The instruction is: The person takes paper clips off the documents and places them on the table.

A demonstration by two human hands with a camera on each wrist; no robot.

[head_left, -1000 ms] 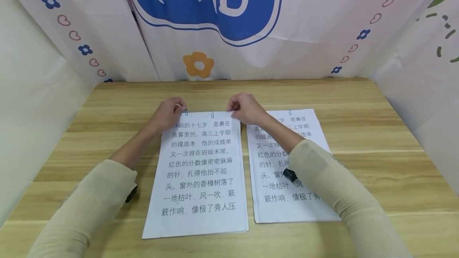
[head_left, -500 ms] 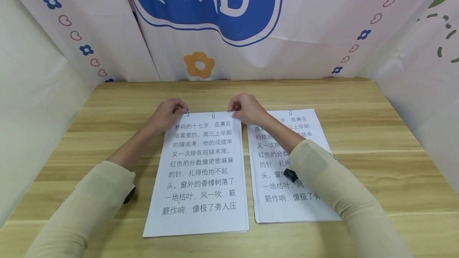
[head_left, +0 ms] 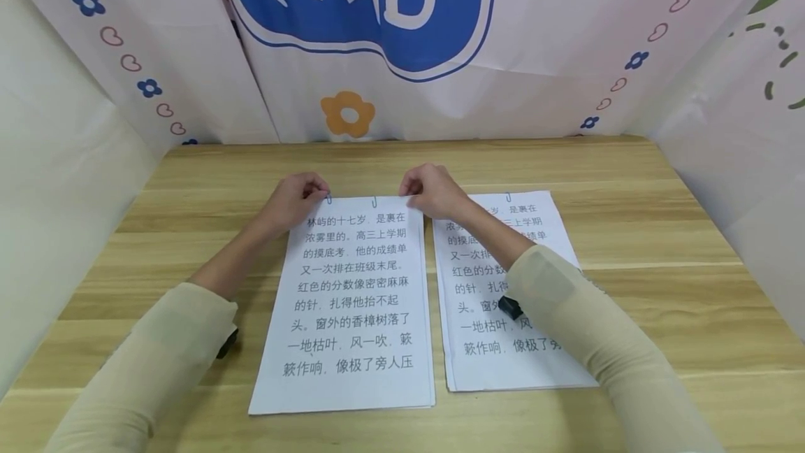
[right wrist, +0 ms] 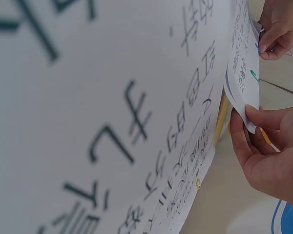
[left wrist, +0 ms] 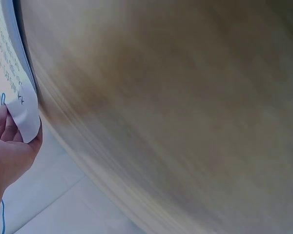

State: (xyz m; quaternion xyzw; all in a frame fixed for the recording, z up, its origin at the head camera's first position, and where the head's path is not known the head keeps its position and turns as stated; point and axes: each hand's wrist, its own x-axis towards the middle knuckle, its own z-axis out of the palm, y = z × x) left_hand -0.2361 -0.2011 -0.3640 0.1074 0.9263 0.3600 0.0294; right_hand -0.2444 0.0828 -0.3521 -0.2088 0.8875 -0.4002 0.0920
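Note:
Two printed paper stacks lie side by side. At the top left corner of the left paper stack (head_left: 352,299), my left hand (head_left: 294,200) pinches a blue paper clip (head_left: 329,198) on the top edge. In the left wrist view, fingertips of the left hand (left wrist: 12,151) meet the clip's end and the corner bends over them. My right hand (head_left: 434,191) grips the same stack's top right corner; the right wrist view has the right hand's thumb (right wrist: 268,117) on top and fingers behind. Between the hands sits a second clip (head_left: 374,202), green in the right wrist view.
The right paper stack (head_left: 503,369) lies partly under my right forearm, with a clip (head_left: 509,197) on its top edge. Both stacks rest on a wood-grain table (head_left: 679,243). A printed white cloth (head_left: 534,103) hangs behind the table's far edge.
My left hand has shifted very slightly right along the top edge, uncovering the first printed character. The right hand stays on its corner, and the right stack has not visibly moved.

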